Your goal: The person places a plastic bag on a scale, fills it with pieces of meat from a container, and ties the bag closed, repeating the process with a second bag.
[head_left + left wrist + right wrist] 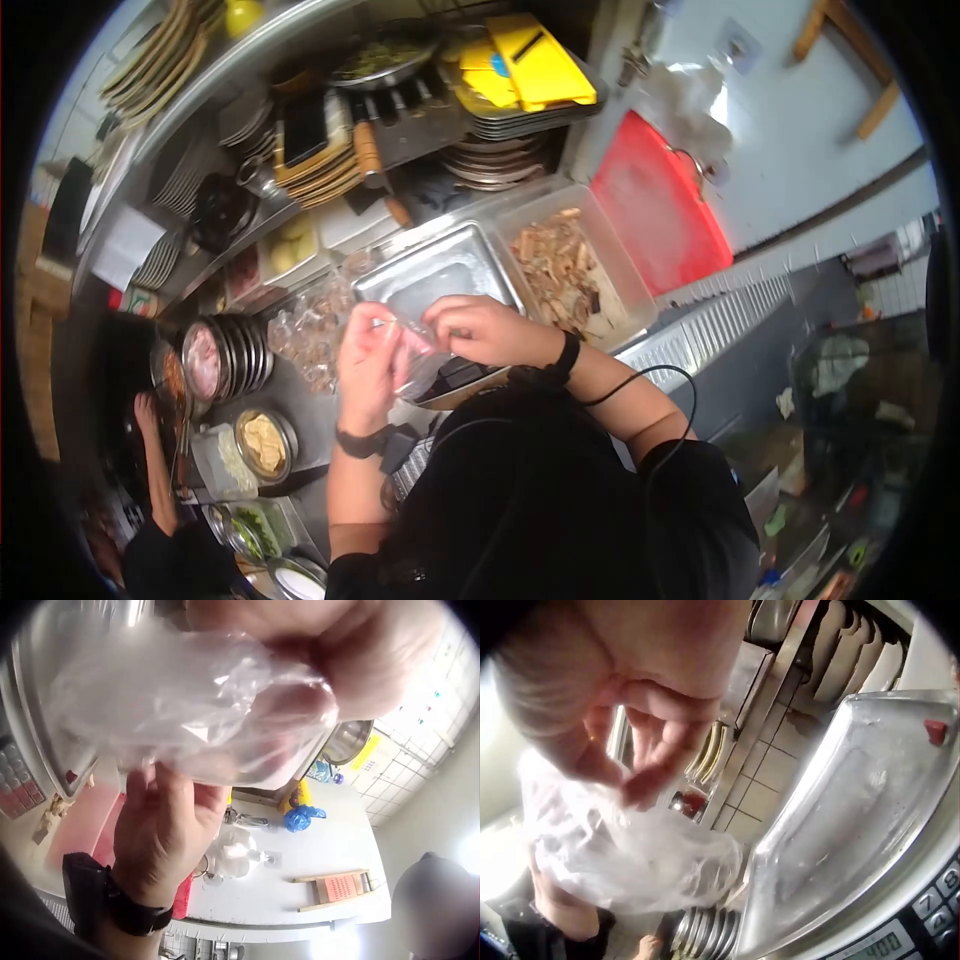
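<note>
A clear plastic bag (422, 372) is stretched between my two hands, close over the near edge of a metal tray (440, 268). My left hand (368, 360) grips one side of the bag, partly hidden by the film in the left wrist view. Thumb and fingers of my right hand (485, 332) pinch the other side at its edge. Through the film (180, 705), skin and a pinkish patch show. A small red piece (935, 732) lies in a corner of the tray, which sits on a digital scale with a lit display (877, 949).
Right of the tray is a plastic bin (628, 270) of cut brown pieces, then a red board (665, 205). Filled clear bags (312, 335) lie to the left, near stacked metal dishes (245, 358). Shelves hold yellow slicers (540, 65). Another person's arm (155, 465) reaches in at far left.
</note>
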A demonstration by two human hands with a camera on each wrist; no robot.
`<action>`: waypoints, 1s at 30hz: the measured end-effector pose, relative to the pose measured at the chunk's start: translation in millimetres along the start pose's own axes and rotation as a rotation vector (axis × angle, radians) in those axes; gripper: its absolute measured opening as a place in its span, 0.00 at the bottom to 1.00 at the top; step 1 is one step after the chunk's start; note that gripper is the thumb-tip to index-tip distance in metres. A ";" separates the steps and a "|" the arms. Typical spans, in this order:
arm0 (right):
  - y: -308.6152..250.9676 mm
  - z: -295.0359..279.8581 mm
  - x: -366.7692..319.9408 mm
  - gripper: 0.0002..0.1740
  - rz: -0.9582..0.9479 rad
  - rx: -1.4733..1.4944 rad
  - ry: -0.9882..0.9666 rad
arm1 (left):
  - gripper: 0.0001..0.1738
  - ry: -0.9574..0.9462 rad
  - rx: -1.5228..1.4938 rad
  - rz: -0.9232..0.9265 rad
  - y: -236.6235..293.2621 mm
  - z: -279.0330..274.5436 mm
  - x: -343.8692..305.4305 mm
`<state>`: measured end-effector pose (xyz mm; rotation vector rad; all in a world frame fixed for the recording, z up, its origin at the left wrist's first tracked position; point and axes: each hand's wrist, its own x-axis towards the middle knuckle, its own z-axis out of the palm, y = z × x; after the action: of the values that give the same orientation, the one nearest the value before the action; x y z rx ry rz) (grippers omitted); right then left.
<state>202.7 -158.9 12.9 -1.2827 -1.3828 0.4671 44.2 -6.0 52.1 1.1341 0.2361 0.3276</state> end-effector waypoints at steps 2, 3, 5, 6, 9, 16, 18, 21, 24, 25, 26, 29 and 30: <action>2.3 -4.9 -9.0 0.05 0.072 -0.030 -0.016 | 0.13 -0.002 0.044 -0.007 8.4 0.1 -5.3; 3.1 -5.8 -13.6 0.06 0.062 -0.121 0.054 | 0.19 -0.011 0.020 -0.032 7.7 -5.9 -9.2; 0.8 -11.8 -23.4 0.08 0.182 -0.207 0.029 | 0.13 -0.112 0.058 -0.052 7.8 -18.7 -15.6; -7.0 -16.9 -23.9 0.08 0.190 -0.205 0.031 | 0.09 -0.164 0.080 -0.082 10.5 -19.6 -16.9; -10.1 -27.9 -27.9 0.10 -0.020 0.028 0.002 | 0.04 -0.157 0.100 -0.108 15.2 -14.3 -17.7; -0.8 -15.4 -34.4 0.09 0.248 0.970 0.029 | 0.08 -0.300 0.065 -0.018 14.0 -5.3 -1.0; -4.0 -18.4 -36.0 0.07 0.363 0.647 -0.149 | 0.09 -0.196 0.315 -0.188 25.8 1.6 0.9; 4.7 -23.1 -36.6 0.07 0.156 0.105 -0.109 | 0.12 -0.243 0.625 -0.134 22.6 -5.3 5.3; 7.9 -35.3 -40.4 0.11 0.027 -0.385 0.019 | 0.16 -0.293 1.020 0.002 20.6 -1.1 7.8; 10.0 -39.1 -42.2 0.14 0.026 -0.558 0.094 | 0.19 -0.290 1.221 0.038 18.8 1.1 7.9; 13.3 -40.1 -44.0 0.14 0.030 -0.549 0.086 | 0.19 -0.283 1.218 0.026 11.7 3.4 8.3; 19.5 -48.6 -44.9 0.22 0.072 -0.558 0.029 | 0.32 -0.091 1.538 0.141 -9.7 15.6 12.4; 19.6 -57.6 -43.8 0.22 0.081 -0.544 0.024 | 0.32 -0.092 1.537 0.122 -13.8 19.3 15.7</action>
<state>251.4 -212.3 -6.9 -1.7794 -1.4966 0.1253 67.4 -21.7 47.1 2.6797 0.3408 0.1566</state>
